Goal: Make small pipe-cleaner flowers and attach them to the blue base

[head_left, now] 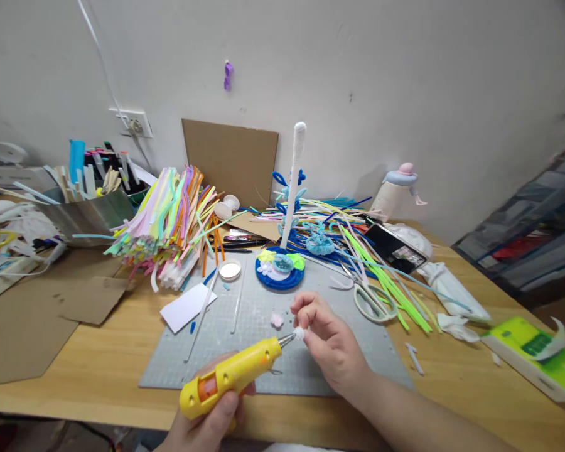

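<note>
My left hand (216,414) is wrapped round a yellow hot glue gun (235,375), its metal nozzle pointing up and to the right. Between the thumb and fingers of my right hand (329,345) is a small fluffy white piece (299,333), and the nozzle tip touches it or nearly does. A pale pink fluffy piece (277,321) lies on the grey cutting mat (169,361) just beyond. Behind it stands a round blue fuzzy base (280,284) bearing yellow, green and white shapes, with a tall white fuzzy post (292,188) rising from it.
Scissors (375,302) and lime-green pipe cleaners (390,282) lie to the right, near a phone (395,247). A large bundle of coloured pipe cleaners (162,220) is at the left, beside a white card (188,307). A green tissue pack (537,355) sits at the right edge.
</note>
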A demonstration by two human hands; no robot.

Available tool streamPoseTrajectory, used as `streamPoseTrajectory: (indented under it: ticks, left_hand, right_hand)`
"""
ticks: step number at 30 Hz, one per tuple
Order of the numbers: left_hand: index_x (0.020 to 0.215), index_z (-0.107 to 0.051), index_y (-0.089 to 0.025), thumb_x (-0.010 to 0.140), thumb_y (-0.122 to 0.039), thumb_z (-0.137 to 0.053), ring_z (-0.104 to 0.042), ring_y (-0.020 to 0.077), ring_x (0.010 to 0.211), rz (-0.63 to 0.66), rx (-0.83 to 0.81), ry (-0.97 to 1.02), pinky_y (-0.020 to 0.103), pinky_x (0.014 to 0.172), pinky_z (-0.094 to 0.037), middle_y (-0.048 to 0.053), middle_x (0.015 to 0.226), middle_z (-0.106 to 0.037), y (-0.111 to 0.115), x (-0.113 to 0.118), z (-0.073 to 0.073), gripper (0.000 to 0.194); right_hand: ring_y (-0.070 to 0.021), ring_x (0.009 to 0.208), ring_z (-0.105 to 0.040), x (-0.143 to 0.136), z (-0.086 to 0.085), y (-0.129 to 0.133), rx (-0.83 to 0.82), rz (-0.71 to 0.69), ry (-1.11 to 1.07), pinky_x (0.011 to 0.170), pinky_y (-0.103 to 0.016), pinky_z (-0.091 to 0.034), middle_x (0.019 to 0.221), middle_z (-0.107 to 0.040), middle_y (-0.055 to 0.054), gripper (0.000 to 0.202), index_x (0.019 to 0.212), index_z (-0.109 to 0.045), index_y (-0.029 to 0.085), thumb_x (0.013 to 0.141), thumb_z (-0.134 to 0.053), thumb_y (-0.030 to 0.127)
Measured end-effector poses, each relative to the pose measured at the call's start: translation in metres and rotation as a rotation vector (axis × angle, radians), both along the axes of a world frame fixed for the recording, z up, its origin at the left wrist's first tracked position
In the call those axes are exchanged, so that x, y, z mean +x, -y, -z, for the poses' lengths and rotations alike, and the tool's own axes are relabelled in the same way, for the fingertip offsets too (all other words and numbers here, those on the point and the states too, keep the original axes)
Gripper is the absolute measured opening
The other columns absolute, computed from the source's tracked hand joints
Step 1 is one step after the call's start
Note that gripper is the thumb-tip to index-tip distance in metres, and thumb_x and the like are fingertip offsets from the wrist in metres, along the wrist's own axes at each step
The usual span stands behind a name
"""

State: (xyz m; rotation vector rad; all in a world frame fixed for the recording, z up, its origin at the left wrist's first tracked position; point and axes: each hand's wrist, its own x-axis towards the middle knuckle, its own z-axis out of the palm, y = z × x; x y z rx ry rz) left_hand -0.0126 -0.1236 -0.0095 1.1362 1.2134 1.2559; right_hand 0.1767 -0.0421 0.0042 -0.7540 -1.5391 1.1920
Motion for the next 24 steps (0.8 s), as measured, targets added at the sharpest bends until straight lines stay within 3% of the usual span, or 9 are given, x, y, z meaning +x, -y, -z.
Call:
streamPoseTrajectory:
  ticks: [4,14,24]
  left_hand:
    - [0.059,-0.059,-0.016,0.073,-0.054,-0.054,-0.050,0.0127,0.052,-0.010,-0.020,0.014,0.026,0.051,-0.044,0.005,0.067,-0.060,-0.0003,0.0016,0.0007,0.040]
    - [0.074,-0.062,-0.015,0.075,-0.051,-0.054,-0.048,0.0127,0.054,0.032,-0.018,0.007,0.025,0.050,-0.043,0.004,0.064,-0.056,-0.0006,-0.0016,0.0040,0.036]
    - [0.061,-0.057,-0.015,0.072,-0.051,-0.057,-0.047,0.0133,0.054,0.010,-0.044,0.031,0.026,0.050,-0.043,0.002,0.058,-0.051,-0.0001,-0.0029,0.0056,0.037]
  right_hand:
    - [-0.0172,0.089,-0.046,-0.0001,0.0014,0.0002,-0.002,-0.011,0.008,0.081,-0.032,-0.035,0.096,-0.046,-0.004,0.007,0.072,-0.048,0.020,0.077,-0.051,0.016]
    - [-0.0167,0.088,-0.046,-0.0003,0.0011,0.0008,-0.005,-0.022,0.007,0.080,-0.031,-0.036,0.095,-0.045,-0.003,0.007,0.072,-0.047,0.021,0.077,-0.050,0.016]
    - [-0.0167,0.086,-0.047,-0.0016,-0.0001,-0.0007,-0.009,-0.017,-0.004,0.079,-0.031,-0.036,0.094,-0.045,-0.003,0.008,0.070,-0.047,0.020,0.076,-0.050,0.014]
